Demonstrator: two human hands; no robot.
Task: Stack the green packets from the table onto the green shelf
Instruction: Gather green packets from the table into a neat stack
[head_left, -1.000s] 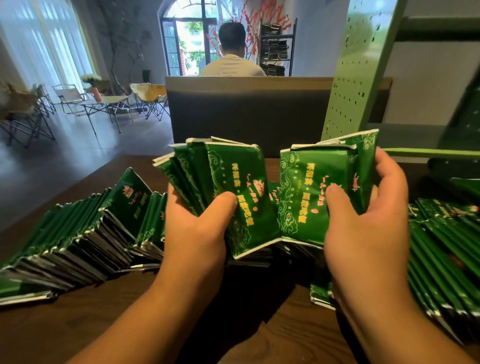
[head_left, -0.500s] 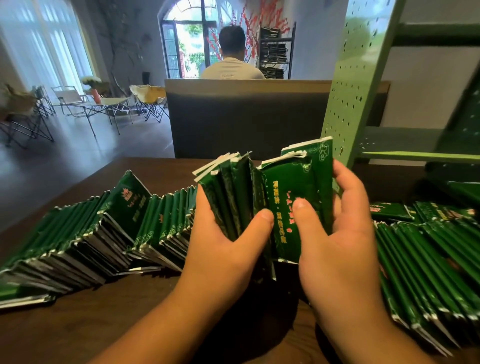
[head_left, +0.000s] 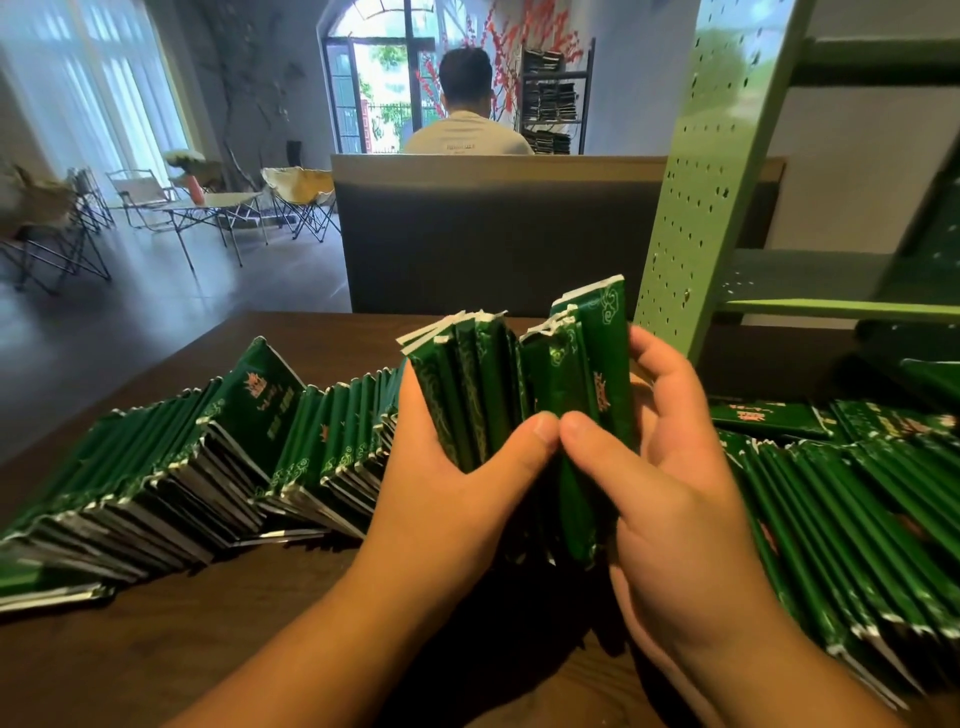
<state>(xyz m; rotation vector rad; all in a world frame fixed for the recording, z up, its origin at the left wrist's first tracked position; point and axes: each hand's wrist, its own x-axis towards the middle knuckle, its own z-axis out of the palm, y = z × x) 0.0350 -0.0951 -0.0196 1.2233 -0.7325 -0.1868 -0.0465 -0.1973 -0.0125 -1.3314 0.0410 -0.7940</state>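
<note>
Squeezing two fans of green packets into one bundle w/ left hand and right hand, thumbs touching, both clamped on it just above the table. Risk: tops are uneven, so slick foil could shoot out if the grip slackens. Leaning packet rows crowd the left, more lie right. Green shelf sits up-right; its perforated upright stands close behind the bundle, so lift before swinging right.

view: single head-worn wide-angle camera | aim: forward and down along both forearms | range: close over the worktop, hands fill the lower centre | far field: room beyond, green shelf at right | overlap: only one view
</note>
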